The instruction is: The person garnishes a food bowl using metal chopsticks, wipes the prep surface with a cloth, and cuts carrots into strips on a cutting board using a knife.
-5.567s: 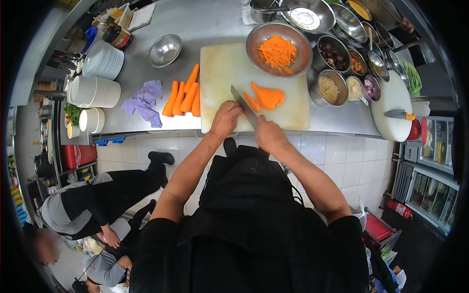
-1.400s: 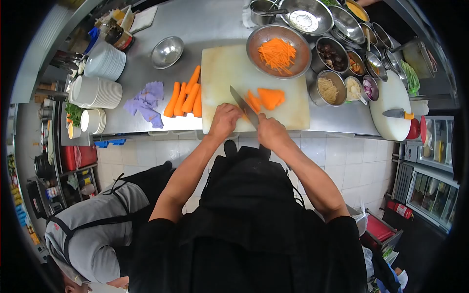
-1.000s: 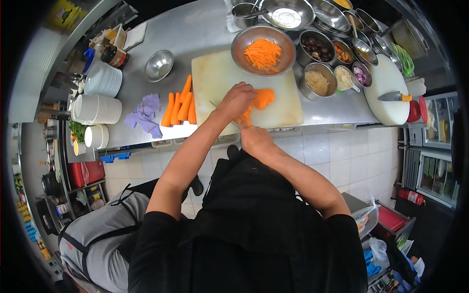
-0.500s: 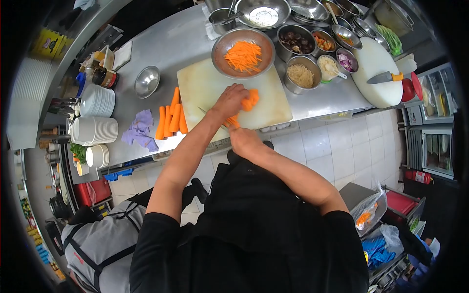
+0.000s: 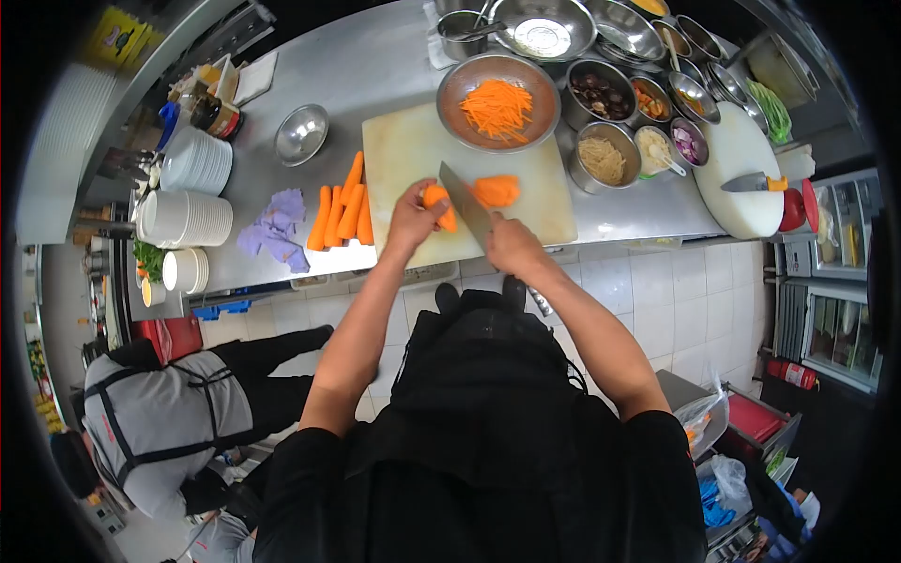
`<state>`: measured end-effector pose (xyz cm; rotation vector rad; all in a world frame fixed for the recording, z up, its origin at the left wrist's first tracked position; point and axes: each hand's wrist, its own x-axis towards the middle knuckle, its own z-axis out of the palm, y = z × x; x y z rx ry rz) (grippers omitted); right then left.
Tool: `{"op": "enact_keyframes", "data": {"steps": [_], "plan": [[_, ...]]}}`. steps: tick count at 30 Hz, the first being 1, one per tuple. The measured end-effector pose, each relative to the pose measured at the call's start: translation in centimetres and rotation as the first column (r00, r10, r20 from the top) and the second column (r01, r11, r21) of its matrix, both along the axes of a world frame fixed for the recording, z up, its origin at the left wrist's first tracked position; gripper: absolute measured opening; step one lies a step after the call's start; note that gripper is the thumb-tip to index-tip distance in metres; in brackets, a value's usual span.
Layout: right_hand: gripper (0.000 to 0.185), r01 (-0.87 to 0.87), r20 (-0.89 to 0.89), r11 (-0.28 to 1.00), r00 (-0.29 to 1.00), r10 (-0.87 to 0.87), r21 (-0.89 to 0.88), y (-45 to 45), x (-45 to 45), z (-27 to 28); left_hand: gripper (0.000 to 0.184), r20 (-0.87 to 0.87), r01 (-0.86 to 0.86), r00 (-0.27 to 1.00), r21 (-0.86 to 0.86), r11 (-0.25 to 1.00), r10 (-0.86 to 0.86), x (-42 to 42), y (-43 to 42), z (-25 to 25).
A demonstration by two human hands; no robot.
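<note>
My left hand point(image 5: 410, 223) is closed around a carrot piece point(image 5: 438, 208) over the cutting board point(image 5: 399, 150). In my right hand point(image 5: 515, 250) is a broad-bladed knife point(image 5: 466, 206), its blade pointing away from me between the held piece and a cluster of carrot slices point(image 5: 497, 191). Beyond them, a metal bowl point(image 5: 453, 108) of carrot shreds point(image 5: 497, 111) overlaps the board's far edge. Several peeled carrots point(image 5: 340, 216) lie at the board's left side.
A purple cloth point(image 5: 277, 230), a small metal bowl point(image 5: 301, 135) and stacked white bowls point(image 5: 188, 218) stand left. Metal pots, including one of pale shreds point(image 5: 603, 159), crowd the back right. Another knife point(image 5: 754, 183) lies on a round white board point(image 5: 727, 155). A co-worker point(image 5: 174, 403) is behind left.
My left hand has moved left off the slices and now holds a carrot piece. The knife in my right hand has come up and farther forward. The co-worker has shifted.
</note>
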<state>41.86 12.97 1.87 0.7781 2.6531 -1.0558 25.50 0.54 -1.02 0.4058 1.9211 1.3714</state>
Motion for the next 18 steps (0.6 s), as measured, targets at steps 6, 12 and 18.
{"op": "enact_keyframes", "data": {"steps": [6,12,18], "plan": [[0.026,-0.070,-0.004,0.993,0.997,0.071,0.099,-0.7,0.1,0.8,0.068,-0.643,0.010,0.738,-0.291,0.957,-0.204,2.9,-1.8,-1.8],[0.026,-0.135,0.025,0.976,0.991,0.133,0.168,-2.1,0.0,0.5,0.059,-0.699,0.190,0.681,-0.118,0.975,-0.218,1.3,-4.4,-3.7],[0.026,-0.161,0.066,0.974,0.986,0.153,0.160,-2.6,-0.3,1.3,0.039,-0.688,0.228,0.701,-0.031,0.973,-0.186,0.6,-4.4,-2.7]]}}
